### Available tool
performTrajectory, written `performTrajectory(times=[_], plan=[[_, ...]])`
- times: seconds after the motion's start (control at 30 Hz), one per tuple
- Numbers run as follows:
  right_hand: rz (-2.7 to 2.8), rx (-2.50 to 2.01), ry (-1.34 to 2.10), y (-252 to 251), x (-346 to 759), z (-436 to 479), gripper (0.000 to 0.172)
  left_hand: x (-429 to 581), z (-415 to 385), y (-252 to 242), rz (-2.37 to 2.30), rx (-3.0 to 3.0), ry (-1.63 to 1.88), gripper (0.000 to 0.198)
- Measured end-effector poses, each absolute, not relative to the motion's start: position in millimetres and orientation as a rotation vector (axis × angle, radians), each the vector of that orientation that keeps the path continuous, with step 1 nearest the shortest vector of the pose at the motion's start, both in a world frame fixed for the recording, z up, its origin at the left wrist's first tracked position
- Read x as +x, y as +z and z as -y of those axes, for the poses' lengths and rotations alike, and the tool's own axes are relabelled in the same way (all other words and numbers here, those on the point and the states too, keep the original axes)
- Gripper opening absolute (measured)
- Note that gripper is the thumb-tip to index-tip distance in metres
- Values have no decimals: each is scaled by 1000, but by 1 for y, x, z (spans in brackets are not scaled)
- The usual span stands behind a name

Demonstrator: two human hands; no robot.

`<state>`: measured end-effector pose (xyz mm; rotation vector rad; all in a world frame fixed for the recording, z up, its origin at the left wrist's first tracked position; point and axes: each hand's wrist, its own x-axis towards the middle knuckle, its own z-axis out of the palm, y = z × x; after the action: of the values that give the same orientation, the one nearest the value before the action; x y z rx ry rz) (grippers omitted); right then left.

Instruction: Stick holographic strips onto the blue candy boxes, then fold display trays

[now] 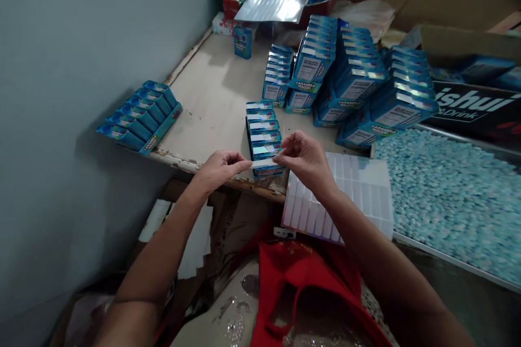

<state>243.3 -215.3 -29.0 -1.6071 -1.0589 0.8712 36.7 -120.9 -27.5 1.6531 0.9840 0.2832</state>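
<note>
Between my two hands a small white sticker strip is stretched level, just over the nearest box in a row of blue candy boxes. My left hand pinches its left end between thumb and forefinger. The right end is pinched by my right hand, whose other fingers are curled. Pale strips show on the tops of the boxes in the row. Under my right forearm lies a sheet of stickers, partly hidden by the arm; some of its spaces look bare.
Stacked trays of blue boxes stand at the back right, another tray at the table's left edge. One lone box stands farther back. A silvery sheet lies over a bowl. Bluish pellets fill a tray at right.
</note>
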Motion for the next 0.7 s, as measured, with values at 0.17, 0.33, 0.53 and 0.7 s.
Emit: performTrajectory(times=[0.17,0.33,0.53,0.7], plan=[[1054,-1644,843,-30,242,214,27,38,119,-29,-966,1657,282,31],[1088,-1655,834,-29,240,214,24,36,117,-34,-947,1671,295,34],[1210,-1815,681,-26,239,213,26,38,118,-47,-968,1570,291,43],[1221,-1830,708,-37,251,211,35,45,128,-72,-972,1384,373,53]])
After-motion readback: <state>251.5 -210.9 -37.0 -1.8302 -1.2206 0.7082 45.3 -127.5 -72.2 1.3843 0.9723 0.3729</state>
